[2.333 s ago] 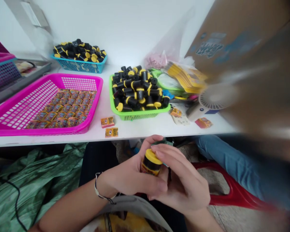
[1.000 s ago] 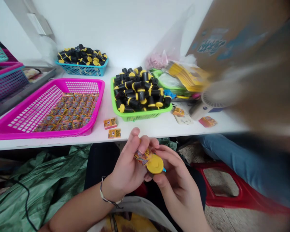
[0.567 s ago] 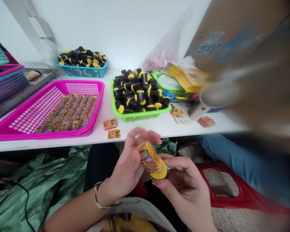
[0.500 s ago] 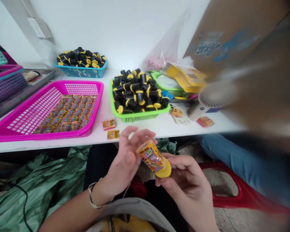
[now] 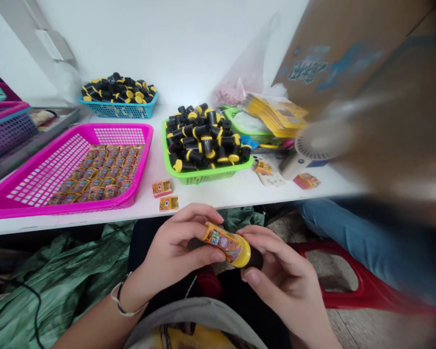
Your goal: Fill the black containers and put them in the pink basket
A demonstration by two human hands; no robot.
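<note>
At the far left stands a stack of purple and teal plastic baskets [image 5: 7, 128], and below it a crumpled green plastic sheet [image 5: 58, 276] spills beneath a white tabletop [image 5: 210, 191]. On that tabletop sit a shallow magenta plastic basket [image 5: 72, 209], lined with rows of small orange printed packets [image 5: 94, 174], and a small blue mesh basket [image 5: 116, 112]. Next comes a lime-green mesh basket [image 5: 199, 178]. The blue and green baskets are both heaped with black cylinders with yellow caps [image 5: 203, 138]. Two loose orange packets [image 5: 162, 188] lie near the front edge.

Just below that edge, over the person's lap, the left hand [image 5: 174, 249] and right hand [image 5: 281, 276] share a black cylinder wrapped in a printed yellow-orange paper label [image 5: 223, 245]. It looks small and smooth, so a slackened grip could let it slip and fall to the floor. Uneven finger pressure could also crease or lift the label.

The cylinder lies across the gap between the hands, tilted slightly downward to the right. The left hand's grip is closed on its wrapped body, while the right hand's grip curls around its yellow-banded end, leaving the black tip exposed.

Further right are a blurred white desk fan [image 5: 312, 150], a cardboard carton [image 5: 334, 53], a denim-clad leg [image 5: 366, 242] and a red plastic stool [image 5: 334, 295].
</note>
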